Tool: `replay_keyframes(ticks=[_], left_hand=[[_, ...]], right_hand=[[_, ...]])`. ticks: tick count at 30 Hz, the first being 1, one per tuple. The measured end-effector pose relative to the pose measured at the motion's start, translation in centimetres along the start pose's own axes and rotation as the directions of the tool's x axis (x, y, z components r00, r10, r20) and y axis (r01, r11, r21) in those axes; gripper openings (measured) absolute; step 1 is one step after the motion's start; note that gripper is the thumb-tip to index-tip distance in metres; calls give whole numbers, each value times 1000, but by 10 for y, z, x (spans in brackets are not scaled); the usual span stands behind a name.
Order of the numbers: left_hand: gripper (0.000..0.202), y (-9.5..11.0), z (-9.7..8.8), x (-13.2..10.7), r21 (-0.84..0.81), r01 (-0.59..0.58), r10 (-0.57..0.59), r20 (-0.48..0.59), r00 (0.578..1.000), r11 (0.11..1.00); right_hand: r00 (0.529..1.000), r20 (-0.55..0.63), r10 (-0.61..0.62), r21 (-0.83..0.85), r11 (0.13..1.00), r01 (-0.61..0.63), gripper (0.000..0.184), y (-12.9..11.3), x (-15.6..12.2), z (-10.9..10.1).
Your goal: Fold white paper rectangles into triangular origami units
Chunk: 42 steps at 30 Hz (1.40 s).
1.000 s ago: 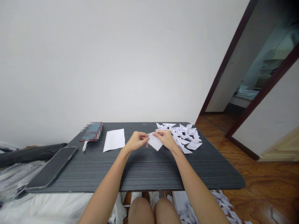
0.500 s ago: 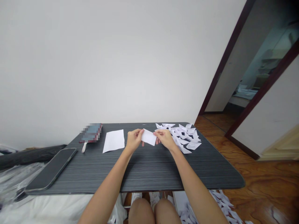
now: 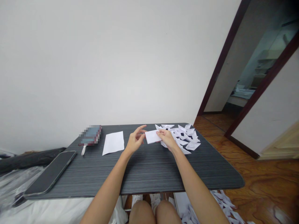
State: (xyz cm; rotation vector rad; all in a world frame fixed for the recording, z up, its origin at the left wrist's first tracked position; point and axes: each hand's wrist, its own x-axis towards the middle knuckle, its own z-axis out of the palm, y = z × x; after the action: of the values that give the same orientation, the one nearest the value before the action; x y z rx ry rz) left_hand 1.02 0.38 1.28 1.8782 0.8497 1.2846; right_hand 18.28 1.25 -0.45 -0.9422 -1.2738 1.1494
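Note:
My right hand [image 3: 165, 138] pinches the right end of a small folded sheet of white paper [image 3: 151, 137], held above the table. Beside its left end is my left hand [image 3: 136, 138], fingers spread and apart; whether a fingertip touches the paper edge I cannot tell. A larger white paper sheet [image 3: 113, 143] lies flat on the table to the left. Behind and beside my right hand spreads a heap of folded white paper pieces [image 3: 187, 137] with pointed ends.
The dark table [image 3: 149, 171] has a black phone [image 3: 51, 171] at its left edge. A blurred-out item [image 3: 91, 135] with a white strap sits at the back left. More folded paper pieces [image 3: 225, 205] lie below the table at right. A doorway stands at right.
My left hand has let go of the paper and its fingers have spread. The paper, still in my right hand, has turned so that its long edge is more level.

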Motion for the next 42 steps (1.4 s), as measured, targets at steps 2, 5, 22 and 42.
replay_keyframes(ticks=[2, 5, 22, 42], left_hand=[[31, 3, -4, 1, 9, -44, 43, 115, 992, 999], [26, 3, -7, 1, 4, -52, 50, 228, 972, 999], [27, -5, -1, 0, 37, -11, 5, 153, 988, 999], [32, -9, 8, -1, 40, 20, -18, -49, 999, 999]], right_hand=[[1000, 1, 1, 10, 1000, -1, 28, -1, 0, -5], [1000, -12, -11, -2, 1000, 11, 27, -1, 0, -7], [980, 75, -186, -122, 973, 195, 22, -12, -6, -4], [964, -19, -263, -108, 960, 260, 14, -5, 1, 1]])
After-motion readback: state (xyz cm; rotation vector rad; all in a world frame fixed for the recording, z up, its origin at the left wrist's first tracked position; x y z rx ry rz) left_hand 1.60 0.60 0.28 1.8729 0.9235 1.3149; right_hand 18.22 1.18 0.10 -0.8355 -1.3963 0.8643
